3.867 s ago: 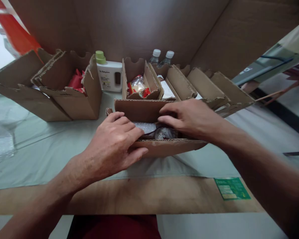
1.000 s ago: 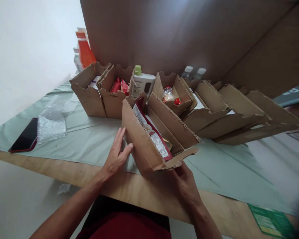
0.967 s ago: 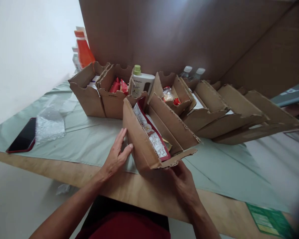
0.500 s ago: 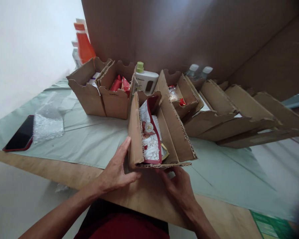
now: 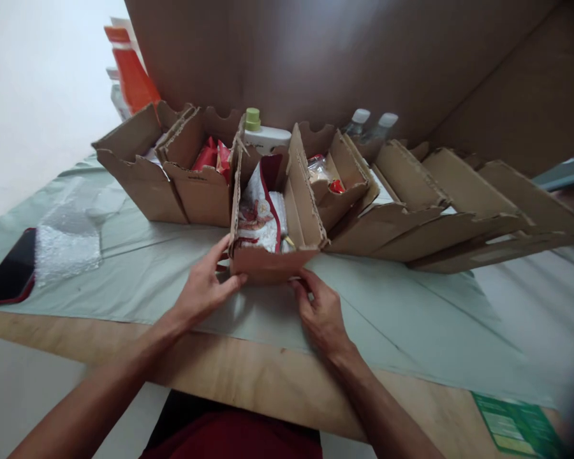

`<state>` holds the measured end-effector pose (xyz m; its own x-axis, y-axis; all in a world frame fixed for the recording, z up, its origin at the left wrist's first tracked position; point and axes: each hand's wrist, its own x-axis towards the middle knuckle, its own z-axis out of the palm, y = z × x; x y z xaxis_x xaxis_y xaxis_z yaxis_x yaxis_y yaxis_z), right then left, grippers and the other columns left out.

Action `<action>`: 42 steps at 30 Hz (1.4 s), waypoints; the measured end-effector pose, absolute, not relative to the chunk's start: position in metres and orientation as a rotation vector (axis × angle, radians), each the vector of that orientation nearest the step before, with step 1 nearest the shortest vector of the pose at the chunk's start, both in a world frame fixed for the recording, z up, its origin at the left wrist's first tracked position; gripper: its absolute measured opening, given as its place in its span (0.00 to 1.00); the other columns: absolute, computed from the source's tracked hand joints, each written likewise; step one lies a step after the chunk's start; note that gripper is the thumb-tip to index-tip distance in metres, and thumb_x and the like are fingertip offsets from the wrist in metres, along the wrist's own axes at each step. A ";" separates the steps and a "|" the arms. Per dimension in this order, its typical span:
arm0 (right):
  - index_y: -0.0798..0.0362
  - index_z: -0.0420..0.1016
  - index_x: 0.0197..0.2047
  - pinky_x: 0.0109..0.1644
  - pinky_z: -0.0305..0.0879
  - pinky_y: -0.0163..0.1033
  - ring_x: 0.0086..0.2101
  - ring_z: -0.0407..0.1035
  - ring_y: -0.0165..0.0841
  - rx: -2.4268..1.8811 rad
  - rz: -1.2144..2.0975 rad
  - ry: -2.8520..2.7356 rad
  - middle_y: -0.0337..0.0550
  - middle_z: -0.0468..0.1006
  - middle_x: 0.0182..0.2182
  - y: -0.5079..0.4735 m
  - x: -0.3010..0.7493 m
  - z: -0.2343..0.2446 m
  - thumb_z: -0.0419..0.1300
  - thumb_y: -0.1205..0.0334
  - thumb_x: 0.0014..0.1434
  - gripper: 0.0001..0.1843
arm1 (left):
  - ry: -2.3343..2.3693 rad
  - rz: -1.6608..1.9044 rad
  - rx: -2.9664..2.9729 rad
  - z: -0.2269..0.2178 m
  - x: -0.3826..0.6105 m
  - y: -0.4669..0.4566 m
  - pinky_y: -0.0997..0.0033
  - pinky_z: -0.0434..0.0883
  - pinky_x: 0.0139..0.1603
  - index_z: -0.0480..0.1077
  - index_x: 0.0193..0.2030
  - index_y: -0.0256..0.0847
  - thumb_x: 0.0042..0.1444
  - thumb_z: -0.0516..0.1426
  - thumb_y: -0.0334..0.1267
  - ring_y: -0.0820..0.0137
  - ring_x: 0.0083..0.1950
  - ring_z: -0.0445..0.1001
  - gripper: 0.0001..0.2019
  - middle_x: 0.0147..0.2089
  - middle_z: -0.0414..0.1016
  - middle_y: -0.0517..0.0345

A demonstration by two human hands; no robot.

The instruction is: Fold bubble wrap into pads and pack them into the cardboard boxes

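Between my hands is an open cardboard box, standing in the row of similar boxes. Inside it lies a white and dark red printed packet, with other items partly hidden beside it. My left hand grips the box's near left corner, thumb on the front and fingers along the side. At the lower right front edge, my right hand has its fingers curled against the box bottom; some fingertips are hidden.
Cardboard boxes with red packets and a clear packet flank it. Behind stand a white bottle with a green cap, an orange bottle and clear bottles. A phone and bubble wrap lie left.
The box has moved away from me into the gap in the row and now sits lower and more level. Both hands have gone forward with it.
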<state>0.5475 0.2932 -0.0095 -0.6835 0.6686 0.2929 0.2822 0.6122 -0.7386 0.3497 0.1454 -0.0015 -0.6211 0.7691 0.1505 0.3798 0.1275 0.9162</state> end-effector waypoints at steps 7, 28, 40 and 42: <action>0.50 0.80 0.50 0.58 0.75 0.51 0.50 0.78 0.42 -0.609 0.873 -2.327 0.51 0.84 0.49 0.293 0.545 -0.038 0.55 0.63 0.68 0.14 | 2.411 1.404 0.856 -0.004 0.297 0.208 0.65 0.68 0.38 0.73 0.40 0.39 0.49 0.64 0.47 0.66 0.30 0.71 0.15 0.27 0.74 0.59; 0.50 0.81 0.45 0.54 0.73 0.54 0.50 0.76 0.45 -0.510 0.725 -2.491 0.52 0.83 0.50 0.293 0.545 -0.043 0.55 0.64 0.68 0.12 | 2.158 1.285 1.184 -0.041 0.298 0.212 0.52 0.73 0.59 0.64 0.67 0.32 0.53 0.58 0.41 0.56 0.56 0.76 0.34 0.62 0.75 0.35; 0.49 0.74 0.61 0.48 0.75 0.42 0.37 0.78 0.34 -0.378 0.801 -2.348 0.42 0.85 0.42 0.288 0.467 0.060 0.56 0.62 0.67 0.20 | 2.002 0.723 1.796 -0.034 0.372 0.075 0.41 0.46 0.79 0.67 0.69 0.47 0.60 0.61 0.41 0.51 0.80 0.52 0.29 0.78 0.58 0.49; 0.48 0.69 0.67 0.48 0.75 0.42 0.36 0.78 0.34 -0.350 0.776 -2.371 0.40 0.85 0.40 0.289 0.425 0.084 0.57 0.64 0.66 0.27 | 2.003 0.849 1.762 -0.036 0.377 0.064 0.42 0.52 0.78 0.71 0.64 0.45 0.61 0.61 0.40 0.52 0.77 0.60 0.24 0.73 0.67 0.49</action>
<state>0.4254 0.2887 0.0836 -0.7776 0.4167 0.4709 0.0578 0.7931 -0.6063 0.3765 0.0643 -0.0358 -0.1726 0.9762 0.1310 0.7730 0.0519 0.6323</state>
